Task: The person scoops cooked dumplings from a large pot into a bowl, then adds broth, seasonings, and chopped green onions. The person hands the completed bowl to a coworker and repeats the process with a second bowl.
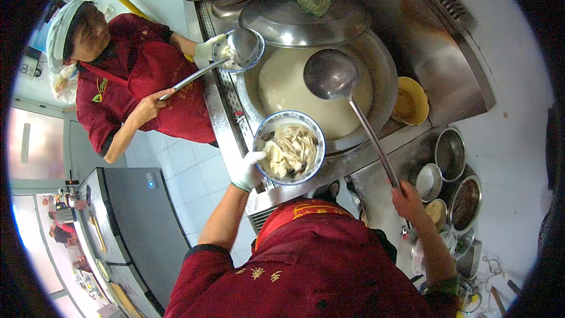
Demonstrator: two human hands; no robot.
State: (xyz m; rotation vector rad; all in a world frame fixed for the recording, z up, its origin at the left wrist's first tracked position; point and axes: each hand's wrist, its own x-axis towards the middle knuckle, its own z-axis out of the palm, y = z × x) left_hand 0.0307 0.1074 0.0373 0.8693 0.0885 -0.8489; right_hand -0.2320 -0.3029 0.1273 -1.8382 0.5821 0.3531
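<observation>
My left hand [248,171], in a white glove, grips the rim of a blue-and-white patterned bowl [321,152]. Pale strips and a few dark pieces of food [293,150] fill it. My right hand [406,201] is bare and closed around the handle of a large metal ladle [330,74]. The ladle's round head hangs over a big metal pot [388,70] of cloudy, whitish broth [287,81]. Whether the ladle holds anything is hard to tell. The bowl is tilted toward me at the pot's near left edge.
Across the stove, a co-worker [150,75] holds another bowl [260,55] and a ladle [194,77]. A metal lid [273,22] with a green cloth [311,1] covers the pot's far part. A yellow container [410,100] stands right of it; several metal basins [450,154] sit lower right.
</observation>
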